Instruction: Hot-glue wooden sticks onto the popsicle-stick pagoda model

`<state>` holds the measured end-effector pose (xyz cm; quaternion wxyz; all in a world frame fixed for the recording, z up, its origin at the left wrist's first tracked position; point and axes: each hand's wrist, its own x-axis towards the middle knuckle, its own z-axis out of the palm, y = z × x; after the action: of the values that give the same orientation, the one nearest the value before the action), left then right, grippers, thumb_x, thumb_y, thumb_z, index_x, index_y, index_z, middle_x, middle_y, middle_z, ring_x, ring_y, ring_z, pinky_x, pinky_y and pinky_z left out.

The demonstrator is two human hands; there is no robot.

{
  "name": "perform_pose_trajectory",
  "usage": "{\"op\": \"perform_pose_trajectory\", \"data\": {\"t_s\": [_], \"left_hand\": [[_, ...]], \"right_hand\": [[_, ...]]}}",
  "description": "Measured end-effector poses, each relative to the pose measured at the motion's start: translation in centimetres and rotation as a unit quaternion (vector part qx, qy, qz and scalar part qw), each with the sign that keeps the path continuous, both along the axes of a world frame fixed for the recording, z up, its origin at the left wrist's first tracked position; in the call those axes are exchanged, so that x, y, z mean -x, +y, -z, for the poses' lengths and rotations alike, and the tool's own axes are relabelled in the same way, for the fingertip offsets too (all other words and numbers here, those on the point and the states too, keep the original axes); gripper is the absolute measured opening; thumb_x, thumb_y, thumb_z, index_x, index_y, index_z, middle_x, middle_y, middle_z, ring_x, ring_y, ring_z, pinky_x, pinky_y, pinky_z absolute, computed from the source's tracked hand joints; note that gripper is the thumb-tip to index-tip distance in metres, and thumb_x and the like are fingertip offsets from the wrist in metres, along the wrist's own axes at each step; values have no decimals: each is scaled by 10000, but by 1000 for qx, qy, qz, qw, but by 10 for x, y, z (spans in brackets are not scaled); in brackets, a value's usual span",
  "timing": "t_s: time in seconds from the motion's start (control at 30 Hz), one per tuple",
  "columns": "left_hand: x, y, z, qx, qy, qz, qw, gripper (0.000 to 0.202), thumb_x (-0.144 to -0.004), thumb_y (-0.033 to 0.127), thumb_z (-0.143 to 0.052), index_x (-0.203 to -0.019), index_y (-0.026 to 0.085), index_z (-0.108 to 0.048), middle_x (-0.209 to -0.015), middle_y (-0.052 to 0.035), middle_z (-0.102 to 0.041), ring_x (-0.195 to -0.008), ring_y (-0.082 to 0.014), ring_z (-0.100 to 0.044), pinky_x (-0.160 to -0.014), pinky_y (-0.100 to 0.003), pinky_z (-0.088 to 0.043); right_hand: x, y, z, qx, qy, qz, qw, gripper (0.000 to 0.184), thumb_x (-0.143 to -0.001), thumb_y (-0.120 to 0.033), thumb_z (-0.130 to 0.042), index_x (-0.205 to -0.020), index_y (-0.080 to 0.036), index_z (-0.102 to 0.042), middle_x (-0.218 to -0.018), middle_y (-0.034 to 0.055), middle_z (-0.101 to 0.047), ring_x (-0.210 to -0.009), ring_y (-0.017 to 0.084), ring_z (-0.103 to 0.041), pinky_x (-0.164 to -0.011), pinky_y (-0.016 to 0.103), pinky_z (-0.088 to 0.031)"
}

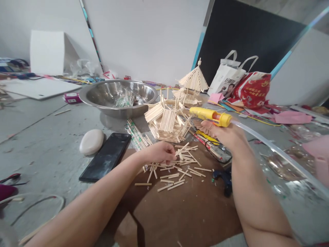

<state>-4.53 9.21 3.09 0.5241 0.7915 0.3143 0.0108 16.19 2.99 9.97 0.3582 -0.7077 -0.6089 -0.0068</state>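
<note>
My left hand (159,152) rests with curled fingers on a scatter of short wooden sticks (177,171) lying on a brown board (185,209); its fingertips pinch at the sticks. My right hand (226,132) grips a yellow glue gun (209,116) with a long clear glue stick (277,152) trailing back to the right. The gun's nozzle points left at a model house built of sticks (167,121). Behind it stands a second stick model with a pointed roof (193,84).
A steel bowl (102,99) holding wrapped sticks stands at the back left. A black phone (106,156) and a white oval stone (91,141) lie left of the board. Bags (252,89), pink paper and clutter fill the right. Green-wrapped chopsticks (136,133) lie by the model.
</note>
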Motion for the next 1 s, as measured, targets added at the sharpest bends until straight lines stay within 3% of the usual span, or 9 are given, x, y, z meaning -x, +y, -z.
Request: {"op": "perform_pose_trajectory", "data": {"t_s": [0.1,0.23,0.33,0.6,0.87,1.0], "left_hand": [[-3,-4,-1,-128,55,21,990,201,-678,344,-488,-672,155,-557,-564,7,-573,-464,-72,-431,-446,-200,-304],[-5,-6,3,-287,111,2,952,174,-686,277,-453,-732,175,-586,-655,-19,-600,-551,-108,-482,-518,-229,-335],[-1,-1,2,-356,140,-10,924,183,-674,224,-434,-775,197,-584,-716,-27,-611,-598,-128,-500,-542,-240,-342],[27,21,-21,-359,228,45,904,210,-621,166,-421,-721,219,-598,-744,-17,-617,-649,-139,-523,-555,-241,-356],[16,11,-16,-327,264,90,903,215,-603,261,-485,-781,227,-600,-836,-29,-612,-709,-164,-534,-569,-253,-370],[14,10,-18,-301,259,111,911,181,-603,238,-477,-716,211,-616,-742,-27,-614,-626,-150,-519,-542,-250,-354]], "right_hand": [[-2,1,3,-9,4,-5,1000,404,-614,-603,-483,-692,-228,-611,-712,33,-643,-643,207,-585,-545,317,-434],[-2,2,5,-4,3,8,1000,410,-598,-590,-510,-731,-217,-615,-701,42,-645,-626,216,-586,-524,326,-436],[-3,1,6,1,19,-7,1000,386,-611,-572,-511,-737,-223,-616,-668,28,-643,-593,207,-584,-498,314,-429],[-7,0,9,-15,-17,-18,1000,369,-662,-547,-475,-768,-223,-616,-691,36,-637,-678,232,-590,-568,340,-438],[-11,2,13,-2,-23,-15,1000,381,-663,-548,-474,-794,-218,-612,-666,38,-633,-673,228,-589,-553,329,-435],[-9,1,11,-3,-19,-14,1000,386,-654,-562,-473,-773,-221,-608,-656,35,-626,-668,222,-585,-538,319,-432]]}}
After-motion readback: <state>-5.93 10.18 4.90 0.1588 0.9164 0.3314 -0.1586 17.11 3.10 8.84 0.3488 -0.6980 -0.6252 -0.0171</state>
